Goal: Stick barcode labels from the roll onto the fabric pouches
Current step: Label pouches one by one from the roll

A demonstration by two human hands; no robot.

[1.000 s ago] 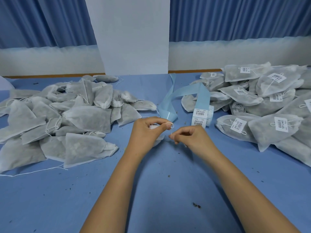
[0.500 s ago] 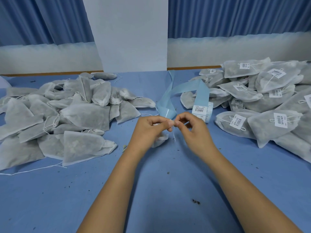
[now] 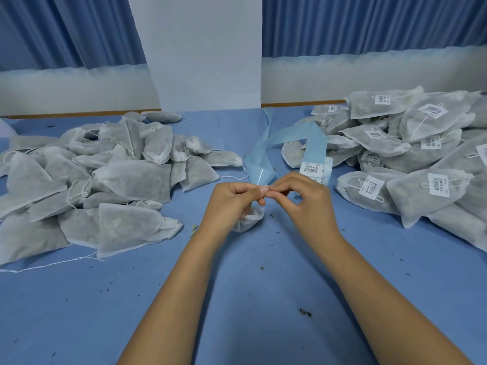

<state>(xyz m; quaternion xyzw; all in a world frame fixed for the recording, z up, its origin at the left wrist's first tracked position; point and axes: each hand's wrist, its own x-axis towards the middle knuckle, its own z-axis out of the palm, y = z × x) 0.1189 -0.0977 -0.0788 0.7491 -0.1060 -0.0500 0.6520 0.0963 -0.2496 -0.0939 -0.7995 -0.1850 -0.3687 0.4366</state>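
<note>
Since a second ago, my right hand (image 3: 308, 204) has risen and closed the gap to my left hand (image 3: 232, 200), so the fingertips now meet above the table (image 3: 237, 299). Both forearms reach away from me and converge.

My left hand, fingers curled, grips a bunched pouch (image 3: 251, 218). My right thumb and forefinger pinch a small white bit of it at my left thumb tip. Its visible end hangs below my left fist toward the table; its long axis cannot be told.

Just beyond my right hand stands the label roll (image 3: 315, 168), barcode facing me, with its blue backing strip (image 3: 259, 171) looping far and left. Unlabelled pouches (image 3: 131, 180) are heaped at left, labelled pouches (image 3: 411, 201) at right.
</note>
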